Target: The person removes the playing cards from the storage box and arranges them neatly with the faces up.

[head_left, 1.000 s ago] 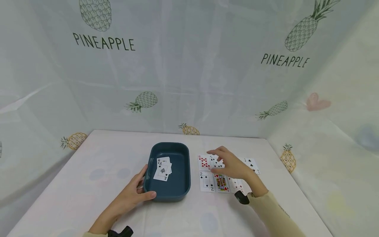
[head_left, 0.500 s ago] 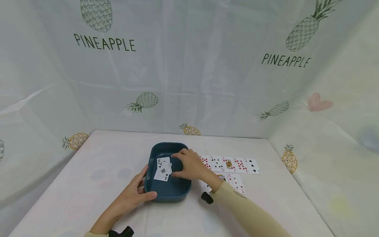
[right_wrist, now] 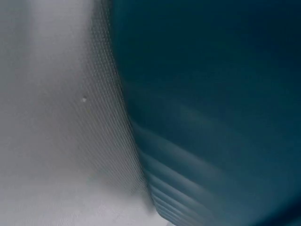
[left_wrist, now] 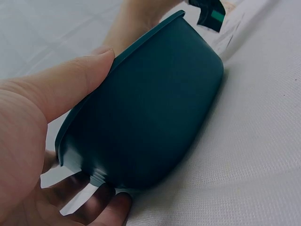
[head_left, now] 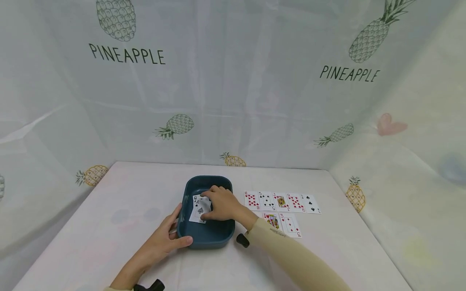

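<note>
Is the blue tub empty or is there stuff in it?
Not empty. The blue tub has playing cards lying in it, an ace of spades on top, with the right hand on them.

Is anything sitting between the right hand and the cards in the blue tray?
Nothing visible does. The right hand is already inside the blue tray, its fingers on the cards lying on the bottom. The left hand grips the tray's near left rim, clear of the cards.

One tub, seven cards laid out
One blue tub (head_left: 209, 236); five cards (head_left: 282, 201) in the far row, two cards (head_left: 282, 222) showing nearer; two hands.
</note>
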`<state>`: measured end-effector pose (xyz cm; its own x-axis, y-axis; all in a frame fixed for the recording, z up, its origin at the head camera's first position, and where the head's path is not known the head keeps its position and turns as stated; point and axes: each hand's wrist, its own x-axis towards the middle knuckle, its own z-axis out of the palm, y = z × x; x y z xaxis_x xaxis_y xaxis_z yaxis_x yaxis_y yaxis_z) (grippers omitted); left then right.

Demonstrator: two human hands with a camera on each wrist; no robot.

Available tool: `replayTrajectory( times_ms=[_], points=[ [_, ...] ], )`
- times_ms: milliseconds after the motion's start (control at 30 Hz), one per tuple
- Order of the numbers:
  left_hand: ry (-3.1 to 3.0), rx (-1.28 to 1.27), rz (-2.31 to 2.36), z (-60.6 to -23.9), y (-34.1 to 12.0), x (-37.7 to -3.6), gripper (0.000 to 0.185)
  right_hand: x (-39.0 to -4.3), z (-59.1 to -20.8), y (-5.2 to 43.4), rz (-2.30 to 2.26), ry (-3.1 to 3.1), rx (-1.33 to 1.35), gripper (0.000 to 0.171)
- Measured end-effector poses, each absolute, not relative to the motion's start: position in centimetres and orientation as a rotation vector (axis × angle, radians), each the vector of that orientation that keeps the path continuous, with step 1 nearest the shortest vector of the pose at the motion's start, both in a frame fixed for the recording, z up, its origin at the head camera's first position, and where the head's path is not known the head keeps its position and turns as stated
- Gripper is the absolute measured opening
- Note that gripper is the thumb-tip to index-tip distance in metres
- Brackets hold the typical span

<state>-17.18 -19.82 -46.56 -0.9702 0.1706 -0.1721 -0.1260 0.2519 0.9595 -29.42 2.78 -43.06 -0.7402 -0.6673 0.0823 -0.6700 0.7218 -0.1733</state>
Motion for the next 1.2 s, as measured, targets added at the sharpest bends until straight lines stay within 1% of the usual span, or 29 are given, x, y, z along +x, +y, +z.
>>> replayTrajectory(
  times_ms=[400, 900, 1200],
  points=[
    [2.255, 0.077, 1.811, -46.6, -19.9, -17.3, 0.109, -29.4, -44.2, 1.8, 0.026, -2.953, 1.054, 0.083],
    [2.275, 0.072, 1.784, -46.6, -19.9, -17.3, 0.11, -29.3, -44.3, 1.7, 0.062, -2.962, 1.037, 0.08],
    [2.291, 0.059, 1.765, -46.5, -19.9, -17.2, 0.11, -29.2, -44.2, 1.8, 0.094, -2.941, 1.036, 0.083]
  ],
)
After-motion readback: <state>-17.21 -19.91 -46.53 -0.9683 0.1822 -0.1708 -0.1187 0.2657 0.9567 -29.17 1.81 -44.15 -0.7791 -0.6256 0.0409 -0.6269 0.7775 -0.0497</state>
